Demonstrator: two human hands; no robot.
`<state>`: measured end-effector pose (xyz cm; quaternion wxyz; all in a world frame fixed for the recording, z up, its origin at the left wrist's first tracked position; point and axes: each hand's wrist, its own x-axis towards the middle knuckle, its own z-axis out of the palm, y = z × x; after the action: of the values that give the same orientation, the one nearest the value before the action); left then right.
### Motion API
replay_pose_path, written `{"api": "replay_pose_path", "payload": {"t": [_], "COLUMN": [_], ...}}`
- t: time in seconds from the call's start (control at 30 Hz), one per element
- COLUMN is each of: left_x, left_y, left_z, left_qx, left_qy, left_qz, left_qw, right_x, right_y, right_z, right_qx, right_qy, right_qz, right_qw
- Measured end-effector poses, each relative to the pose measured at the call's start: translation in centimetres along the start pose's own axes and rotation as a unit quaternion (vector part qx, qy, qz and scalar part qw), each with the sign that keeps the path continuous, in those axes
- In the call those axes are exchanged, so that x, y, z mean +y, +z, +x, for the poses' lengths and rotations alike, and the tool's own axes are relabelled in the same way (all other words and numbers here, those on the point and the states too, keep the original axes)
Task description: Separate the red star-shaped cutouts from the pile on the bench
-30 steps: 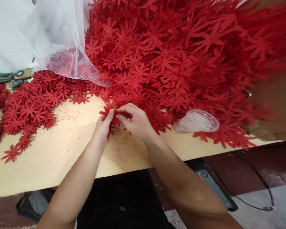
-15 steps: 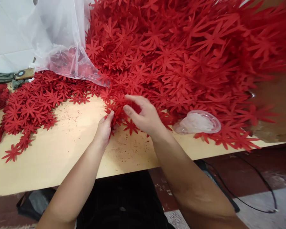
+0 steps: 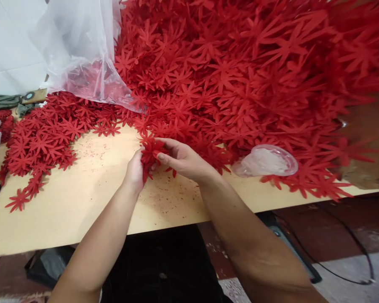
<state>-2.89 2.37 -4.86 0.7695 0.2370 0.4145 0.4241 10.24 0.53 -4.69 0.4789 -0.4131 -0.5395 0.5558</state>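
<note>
My left hand (image 3: 135, 170) is closed around a small bunch of red flower-shaped cutouts (image 3: 151, 152), thumb at their left side. The thin petals stick up and out above its fingers. From the right, my right hand (image 3: 185, 160) reaches round the same bunch, index finger behind the petals and thumb at their near side. Fingertips of both hands are partly hidden by the petals. Just behind the hands rises a large heap of similar red cutouts (image 3: 208, 84).
A clear plastic bag (image 3: 82, 54) stands at the back left beside a lower pile of red cutouts (image 3: 39, 143). A clear plastic bowl (image 3: 267, 160) lies right of my hands. Red bits dot the wooden table (image 3: 94, 202); a cable (image 3: 341, 275) hangs below right.
My right hand has come down and left from above the heap's edge onto the bunch in my left hand. More red petals now show raised between the hands.
</note>
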Motion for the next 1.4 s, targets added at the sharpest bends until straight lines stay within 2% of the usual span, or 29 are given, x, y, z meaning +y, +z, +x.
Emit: {"api": "replay_pose_path", "payload": {"t": [0.1, 0.2, 0.4, 0.47, 0.57, 0.67, 0.87, 1.0, 1.1, 1.2, 1.4], "left_x": [-0.2, -0.2, -0.2, -0.3, -0.4, -0.4, -0.6, -0.4, -0.1, 0.1, 0.0], "left_y": [-0.2, -0.4, -0.8, -0.8, -0.6, -0.4, -0.3, -0.1, 0.1, 0.1, -0.3], "left_z": [0.3, 0.4, 0.6, 0.6, 0.4, 0.0, -0.7, -0.8, -0.6, -0.5, -0.3], "left_qx": [-0.002, -0.011, -0.052, -0.043, -0.014, -0.021, -0.037, -0.018, 0.024, 0.032, 0.031], "left_qy": [0.002, 0.005, -0.015, -0.016, 0.007, 0.016, 0.036, 0.054, 0.07, 0.08, 0.109], "left_qz": [-0.007, 0.0, 0.031, 0.033, 0.035, 0.06, 0.088, 0.076, 0.036, 0.023, 0.051], "left_qw": [1.0, 1.0, 0.998, 0.998, 0.999, 0.998, 0.995, 0.996, 0.997, 0.996, 0.992], "right_x": [-0.3, -0.4, -0.3, -0.4, -0.5, -0.3, 0.3, 0.7, 1.2, 1.6, 1.2], "right_y": [0.3, 0.2, -0.3, -0.1, 0.6, 1.4, 2.0, 1.9, 2.1, 2.1, 0.1], "right_z": [-0.1, -0.2, -0.3, -0.2, 0.4, 1.1, 1.7, 1.9, 2.1, 2.2, 2.4], "right_qx": [-0.037, -0.047, -0.097, -0.093, -0.018, 0.076, 0.204, 0.228, 0.21, 0.204, 0.321], "right_qy": [0.019, 0.022, 0.033, 0.033, 0.039, 0.044, -0.025, -0.052, -0.075, -0.08, -0.101], "right_qz": [0.039, 0.058, 0.051, 0.053, 0.049, 0.036, -0.081, -0.107, -0.045, -0.006, -0.011], "right_qw": [0.998, 0.997, 0.993, 0.994, 0.998, 0.995, 0.975, 0.966, 0.974, 0.976, 0.942]}}
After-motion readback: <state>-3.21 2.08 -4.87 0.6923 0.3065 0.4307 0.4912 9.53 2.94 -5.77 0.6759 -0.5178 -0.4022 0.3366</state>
